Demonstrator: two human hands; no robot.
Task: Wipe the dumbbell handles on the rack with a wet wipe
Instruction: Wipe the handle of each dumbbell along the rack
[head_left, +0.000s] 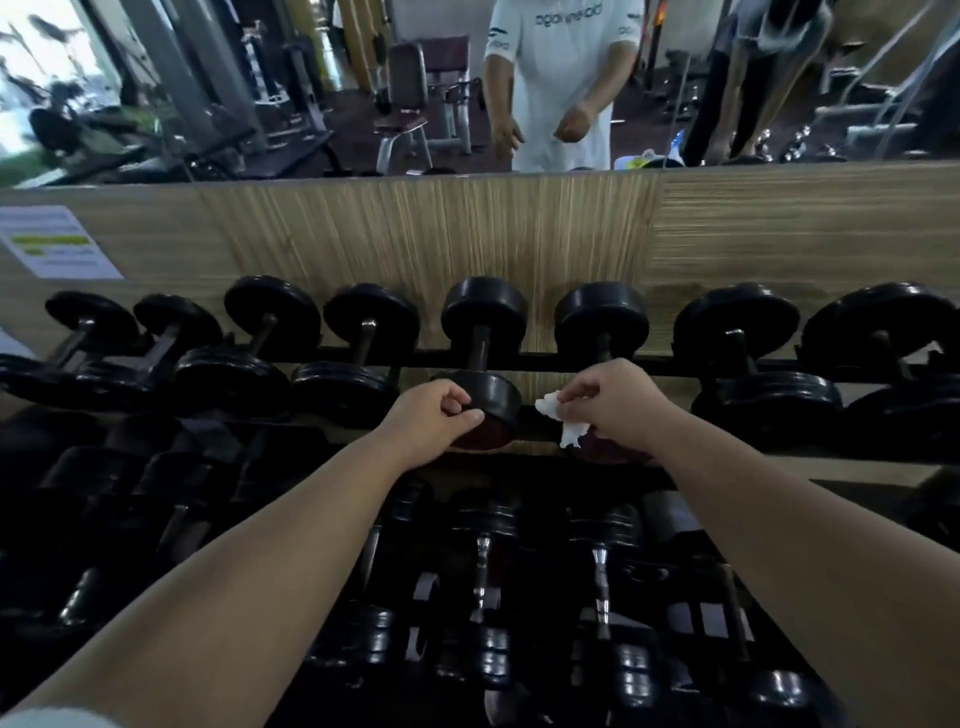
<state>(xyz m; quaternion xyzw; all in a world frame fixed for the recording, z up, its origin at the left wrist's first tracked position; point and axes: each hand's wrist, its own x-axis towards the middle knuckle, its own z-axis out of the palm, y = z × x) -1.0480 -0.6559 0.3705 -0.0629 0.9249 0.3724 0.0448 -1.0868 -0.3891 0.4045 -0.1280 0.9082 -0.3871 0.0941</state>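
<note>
Dumbbell (483, 306) sits mid upper row of the rack (545, 359), lying across the rails with its handle (480, 347) bare and pointing away from the camera. Left hand (434, 415) grasps its near head, fingers and thumb curled round the rim. Right hand (618, 402) pinches a crumpled white wet wipe (563, 421) between thumb and fingertips. Wipe hangs just right of that near head, apart from the handle. Right hand is in front of the next dumbbell (602, 312) to the right and hides most of its handle. More dumbbells either side on the same row. Lower row (483, 571) under the forearms has chrome handles. Wood-grain panel (571, 228) behind the rack, mirror (311, 78) above it, paper notice (57, 241) at left
</note>
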